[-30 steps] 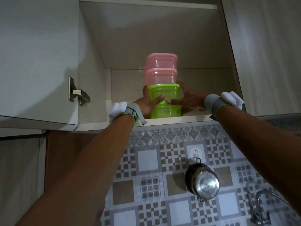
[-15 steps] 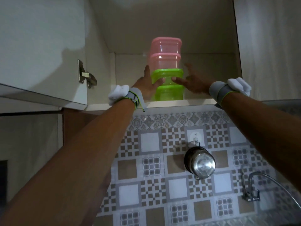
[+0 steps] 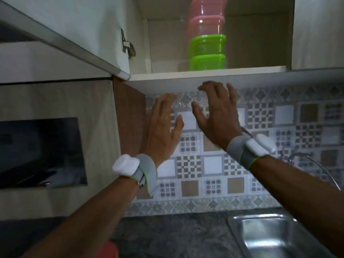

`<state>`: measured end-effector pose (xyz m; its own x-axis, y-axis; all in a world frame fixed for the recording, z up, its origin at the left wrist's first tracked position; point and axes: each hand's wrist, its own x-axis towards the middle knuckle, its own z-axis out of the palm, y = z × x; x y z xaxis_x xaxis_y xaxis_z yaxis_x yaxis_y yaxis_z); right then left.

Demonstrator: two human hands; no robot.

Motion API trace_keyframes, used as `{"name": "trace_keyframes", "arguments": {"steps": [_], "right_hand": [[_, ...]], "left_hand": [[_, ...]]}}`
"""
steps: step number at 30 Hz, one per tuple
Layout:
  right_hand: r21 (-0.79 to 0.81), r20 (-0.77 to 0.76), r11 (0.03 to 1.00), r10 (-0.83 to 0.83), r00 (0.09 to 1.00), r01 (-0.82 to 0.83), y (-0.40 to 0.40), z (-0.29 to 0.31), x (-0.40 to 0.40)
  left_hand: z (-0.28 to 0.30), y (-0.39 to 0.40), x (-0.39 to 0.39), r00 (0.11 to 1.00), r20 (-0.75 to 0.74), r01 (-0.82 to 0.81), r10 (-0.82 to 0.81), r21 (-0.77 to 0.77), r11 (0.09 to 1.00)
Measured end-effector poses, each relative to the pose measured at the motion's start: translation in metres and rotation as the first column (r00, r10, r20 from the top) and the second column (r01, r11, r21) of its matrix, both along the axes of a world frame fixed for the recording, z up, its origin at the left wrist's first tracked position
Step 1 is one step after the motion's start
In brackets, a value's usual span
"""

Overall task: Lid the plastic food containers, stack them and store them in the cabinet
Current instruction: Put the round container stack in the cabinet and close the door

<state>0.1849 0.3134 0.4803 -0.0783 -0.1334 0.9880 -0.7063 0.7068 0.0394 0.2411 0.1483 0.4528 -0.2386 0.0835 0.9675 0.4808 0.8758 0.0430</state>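
Four lidded plastic containers stand in one stack inside the open cabinet [image 3: 214, 75], on its pale bottom shelf just behind the front edge and nearer the left wall than the right: two translucent green containers [image 3: 207, 53] below and two translucent pink containers [image 3: 206, 17] on top, each a rounded-corner tub with a slightly wider lid (the topmost one is cut off by the frame). Both hands hang below the shelf's front edge, apart from the stack and holding nothing. The left hand [image 3: 162, 125] is flat with straight fingers close together; the right hand [image 3: 217, 116] has its fingers spread and loosely bent, tips near the shelf's underside. Each wrist wears a grey fabric band with a white padded block. Behind them is a glossy wall of patterned tiles [image 3: 279, 127]; a brushed steel sink [image 3: 275, 237] sits in the dark speckled desk [image 3: 167, 235] at its right edge.
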Motion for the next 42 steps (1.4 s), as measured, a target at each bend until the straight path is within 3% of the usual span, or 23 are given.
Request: {"name": "trace_keyframes", "arguments": {"steps": [4, 10, 14, 18, 22, 24, 27, 30, 32, 33, 36, 39, 42], "right_hand": [[0.099, 0.105, 0.991, 0.074, 0.992, -0.084, -0.033, -0.105, 0.03], [0.27, 0.432, 0.942, 0.068, 0.899, -0.201, -0.083, -0.266, 0.076], [0.358, 0.616, 0.886, 0.013, 0.788, -0.294, -0.126, -0.355, 0.108], [0.371, 0.728, 0.86, -0.035, 0.685, -0.351, -0.166, -0.42, 0.132], [0.276, 0.892, 0.869, -0.071, 0.447, -0.411, -0.206, -0.473, 0.14], [0.181, 0.95, 0.888, -0.046, 0.308, -0.424, -0.219, -0.49, 0.133], [0.034, 0.991, 0.902, 0.024, 0.129, -0.43, -0.243, -0.509, 0.111], [-0.031, 0.996, 0.89, 0.067, 0.063, -0.456, -0.261, -0.524, 0.09], [-0.116, 0.992, 0.867, 0.128, -0.008, -0.486, -0.273, -0.53, 0.08], [-0.147, 0.987, 0.846, 0.161, -0.018, -0.512, -0.279, -0.532, 0.078], [-0.154, 0.962, 0.837, 0.248, 0.113, -0.526, -0.288, -0.535, 0.072], [-0.217, 0.945, 0.848, 0.306, 0.113, -0.483, -0.286, -0.536, 0.074], [-0.255, 0.939, 0.857, 0.33, 0.095, -0.448, -0.273, -0.537, 0.074]], "left_hand": [[-0.114, -0.028, 0.031, 0.976, 0.216, -0.029, 0.015, 0.059, 0.998], [-0.274, -0.077, 0.104, 0.862, 0.506, -0.104, 0.012, 0.155, 0.983], [-0.352, -0.123, 0.15, 0.758, 0.651, -0.189, 0.027, 0.18, 0.965], [-0.399, -0.171, 0.185, 0.737, 0.675, -0.24, 0.036, 0.211, 0.948], [-0.448, -0.231, 0.204, 0.741, 0.671, -0.298, 0.023, 0.298, 0.907], [-0.471, -0.259, 0.202, 0.706, 0.708, -0.321, -0.029, 0.356, 0.878], [-0.498, -0.299, 0.182, 0.548, 0.794, -0.362, -0.265, 0.51, 0.78], [-0.511, -0.321, 0.158, 0.365, 0.747, -0.29, -0.557, 0.659, 0.694], [-0.521, -0.329, 0.137, 0.321, 0.709, -0.258, -0.628, 0.703, 0.662], [-0.525, -0.332, 0.129, 0.318, 0.684, -0.248, -0.656, 0.728, 0.639], [-0.53, -0.337, 0.108, 0.345, 0.66, -0.247, -0.667, 0.749, 0.614], [-0.538, -0.334, 0.102, 0.405, 0.646, -0.241, -0.647, 0.758, 0.606], [-0.537, -0.319, 0.098, 0.408, 0.622, -0.265, -0.668, 0.781, 0.566]]}}
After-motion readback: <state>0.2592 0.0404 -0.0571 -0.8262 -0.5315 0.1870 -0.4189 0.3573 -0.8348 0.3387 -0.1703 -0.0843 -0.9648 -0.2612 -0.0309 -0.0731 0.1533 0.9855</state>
